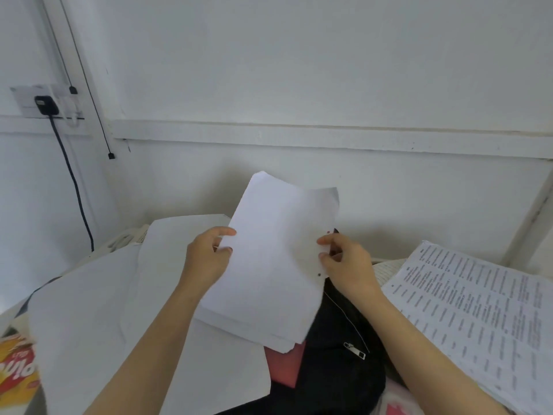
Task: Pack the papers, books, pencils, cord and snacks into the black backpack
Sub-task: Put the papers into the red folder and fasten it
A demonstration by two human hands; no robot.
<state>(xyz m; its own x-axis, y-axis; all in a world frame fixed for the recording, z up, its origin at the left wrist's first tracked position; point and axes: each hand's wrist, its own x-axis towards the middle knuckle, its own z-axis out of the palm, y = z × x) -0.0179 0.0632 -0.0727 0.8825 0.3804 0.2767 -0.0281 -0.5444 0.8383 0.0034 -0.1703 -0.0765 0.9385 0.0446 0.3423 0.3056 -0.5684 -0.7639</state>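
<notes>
A stack of blank white papers (269, 259) is held tilted above the black backpack (338, 354). My left hand (206, 259) pinches the stack's left edge and my right hand (347, 265) pinches its right edge. The backpack lies below with a silver zipper pull (354, 350) showing. A red flat item (285, 366) sits under the stack's lower edge, at the backpack's left side. More loose white sheets (119, 324) lie to the left. A printed sheet stack (478, 319) lies to the right. A yellow and red snack bag (16, 369) is at the far left edge.
A white wall stands close behind. A black plug (45, 104) sits in a wall socket at the upper left, and its dark cord (74, 187) hangs down behind the papers. A second thin cable (89, 85) runs down the wall corner.
</notes>
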